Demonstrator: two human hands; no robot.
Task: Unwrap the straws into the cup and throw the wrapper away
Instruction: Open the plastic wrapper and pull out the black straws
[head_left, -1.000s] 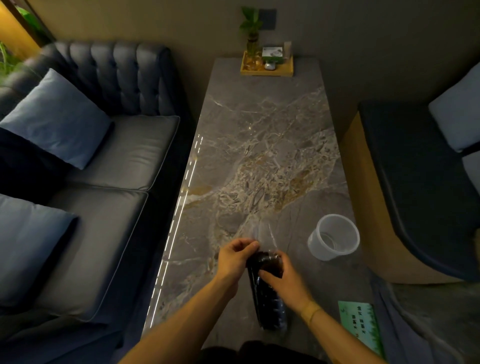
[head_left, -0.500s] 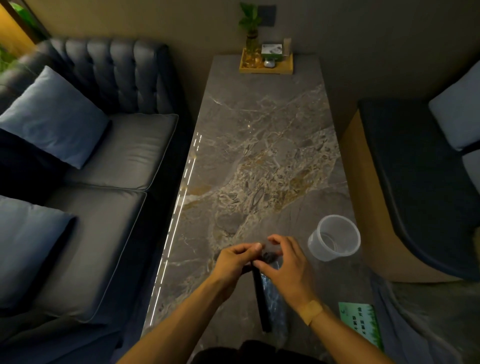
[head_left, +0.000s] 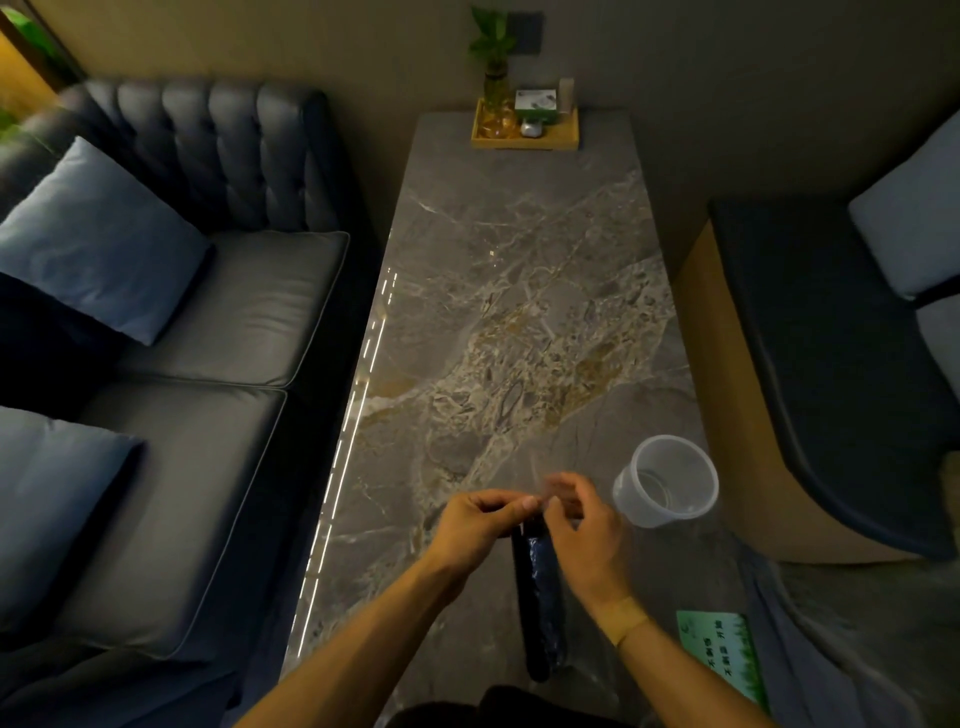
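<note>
A bundle of dark straws (head_left: 540, 603) in a clear wrapper (head_left: 551, 488) is observed low on the marble table (head_left: 519, 291), lying lengthwise toward 12 o'clock, its near end at the table's front edge. The far end of the bundle is held by both hands. The grip of the left hand (head_left: 480, 525) is closed, thumb against fingers, on the top of the wrapper. The grip of the right hand (head_left: 587, 525) is blurred; its fingers are curled and appear pinched on the wrapper's loose clear end. A translucent cup (head_left: 667, 480) is seen upright at 2 o'clock from the hands, near but apart. A wooden tray (head_left: 524, 136) with a plant is noted at the table's far end.
</note>
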